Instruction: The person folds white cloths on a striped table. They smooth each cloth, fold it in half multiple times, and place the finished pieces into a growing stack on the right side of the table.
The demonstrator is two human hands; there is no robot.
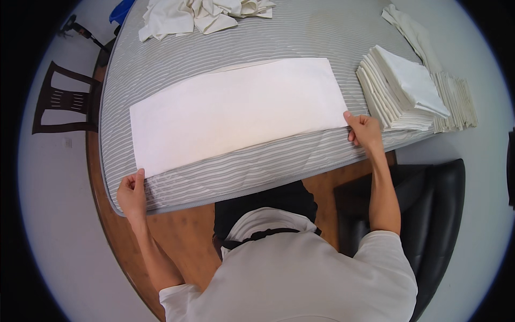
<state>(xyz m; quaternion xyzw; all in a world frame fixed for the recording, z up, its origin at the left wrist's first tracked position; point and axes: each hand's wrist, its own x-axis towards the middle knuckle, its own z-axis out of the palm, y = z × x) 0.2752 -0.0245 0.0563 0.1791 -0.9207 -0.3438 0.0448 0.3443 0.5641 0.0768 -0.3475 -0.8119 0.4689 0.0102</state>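
Note:
A long white cloth (pixel 241 108), folded into a band with layered edges, lies flat across the grey-striped mattress (pixel 225 173). My left hand (pixel 133 193) pinches its near left corner between thumb and fingers. At the near right corner, my right hand (pixel 364 131) grips the cloth with the thumb on top. Just right of that hand stands a stack of folded white cloths (pixel 398 92), the top one lying askew.
Crumpled white cloths (pixel 205 16) lie at the mattress's far side. Beyond the stack are a row of thin folded cloths (pixel 456 102) and a loose twisted cloth (pixel 414 36). A dark wooden chair (pixel 66 100) stands left, a black leather seat (pixel 426 205) at right.

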